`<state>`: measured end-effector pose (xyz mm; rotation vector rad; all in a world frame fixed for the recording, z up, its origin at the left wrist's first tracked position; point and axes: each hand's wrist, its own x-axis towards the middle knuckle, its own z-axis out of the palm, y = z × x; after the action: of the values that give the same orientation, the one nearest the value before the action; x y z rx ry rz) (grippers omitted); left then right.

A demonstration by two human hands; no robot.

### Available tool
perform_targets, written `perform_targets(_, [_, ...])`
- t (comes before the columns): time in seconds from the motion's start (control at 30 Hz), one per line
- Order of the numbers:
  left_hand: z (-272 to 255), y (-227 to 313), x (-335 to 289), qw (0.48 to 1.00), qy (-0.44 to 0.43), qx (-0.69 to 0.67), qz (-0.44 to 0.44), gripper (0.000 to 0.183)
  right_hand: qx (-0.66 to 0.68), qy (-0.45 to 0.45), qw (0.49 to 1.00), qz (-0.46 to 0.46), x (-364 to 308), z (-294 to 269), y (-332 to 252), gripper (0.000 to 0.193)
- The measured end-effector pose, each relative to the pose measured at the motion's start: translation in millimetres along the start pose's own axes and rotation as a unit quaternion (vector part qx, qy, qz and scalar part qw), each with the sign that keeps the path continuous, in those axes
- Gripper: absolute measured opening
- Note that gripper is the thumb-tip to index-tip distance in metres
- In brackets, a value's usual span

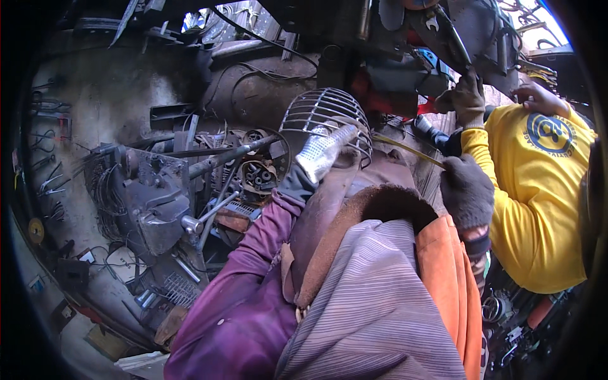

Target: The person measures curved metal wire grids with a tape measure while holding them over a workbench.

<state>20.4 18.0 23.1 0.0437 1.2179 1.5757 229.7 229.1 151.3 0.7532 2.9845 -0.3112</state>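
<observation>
My left hand (324,152), in a pale dotted work glove with a purple sleeve behind it, grips a domed metal wire cage (320,104) made of curved bars and rings. The cage is held in front of my brown leather apron (373,171). My right hand (467,193), in a dark grey knitted glove, is closed on the end of a thin yellow strip (408,150) that looks like a tape measure's blade. That strip runs leftward to the lower right side of the cage. Its far end is hard to make out.
A co-worker in a yellow shirt (535,190) sits close on my right, with a gloved hand (468,101) raised to dark machinery. At left stand a bench vise (155,202), metal bars and a tub of metal parts (258,174). Tools hang along the left wall.
</observation>
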Motion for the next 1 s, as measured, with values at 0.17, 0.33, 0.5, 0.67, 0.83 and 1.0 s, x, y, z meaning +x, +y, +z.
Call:
perform_targets(0.17, [0.5,-10.7,9.6,0.985,-0.029,0.160,0.063,0.027,0.113,0.035,0.993,0.004,11.3,-15.6,-33.5,0.013])
perform_targets(0.33, [3.1,-28.1,19.9,0.957,0.020,0.250,0.148,0.026,0.044,0.034,0.997,-0.054,41.9,-0.1,-69.7,0.014])
perform_targets(0.5, [-1.3,-30.0,19.3,0.928,0.066,0.321,0.178,0.022,0.031,0.008,0.996,-0.089,55.1,8.9,-79.4,0.010])
perform_targets(0.67, [-5.6,-33.1,27.1,0.899,0.066,0.390,0.188,0.024,0.016,0.007,0.994,-0.104,58.6,24.2,-77.5,0.019])
perform_targets(0.83, [-0.7,-23.9,26.0,0.894,0.037,0.417,0.162,0.028,0.017,-0.005,0.994,-0.107,63.8,31.3,-80.7,0.009])
perform_targets(1.0, [-4.1,-25.0,29.9,0.877,0.036,0.444,0.181,0.028,0.024,0.000,0.992,-0.126,70.5,32.2,-76.0,0.012])
